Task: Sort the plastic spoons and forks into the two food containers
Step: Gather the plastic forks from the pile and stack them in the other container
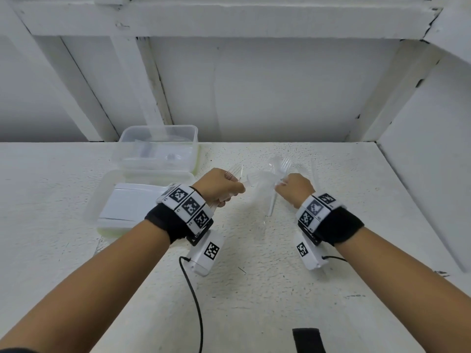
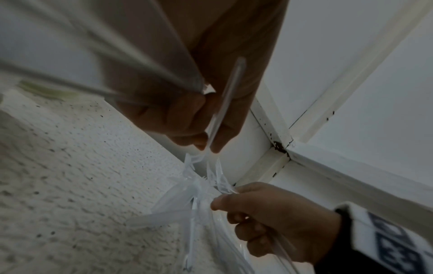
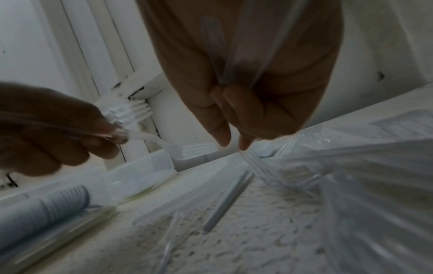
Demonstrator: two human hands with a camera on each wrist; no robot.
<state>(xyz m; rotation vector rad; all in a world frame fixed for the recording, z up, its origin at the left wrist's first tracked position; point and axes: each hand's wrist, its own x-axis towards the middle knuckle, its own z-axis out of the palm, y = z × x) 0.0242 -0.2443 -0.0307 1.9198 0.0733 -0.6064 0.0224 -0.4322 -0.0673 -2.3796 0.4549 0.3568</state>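
Note:
My left hand (image 1: 226, 189) grips a bunch of clear plastic forks (image 1: 235, 171), tines pointing up and away; in the left wrist view its fingertips (image 2: 201, 142) also pinch one fork handle (image 2: 222, 103). My right hand (image 1: 283, 186) holds several clear cutlery handles (image 3: 222, 55) in its curled fingers, with a fork head (image 1: 285, 164) standing above it. Between both hands lies a loose pile of clear cutlery (image 1: 265, 182) on the white table. Two clear food containers sit to the left, a far one (image 1: 158, 131) and a near one (image 1: 102, 189).
The white textured table (image 1: 254, 289) ends at a white panelled wall (image 1: 254, 85) just behind the pile and containers. A side wall (image 1: 420, 174) closes in on the right. A black strap (image 1: 308, 340) lies at the near edge, and cables hang from both wrist units.

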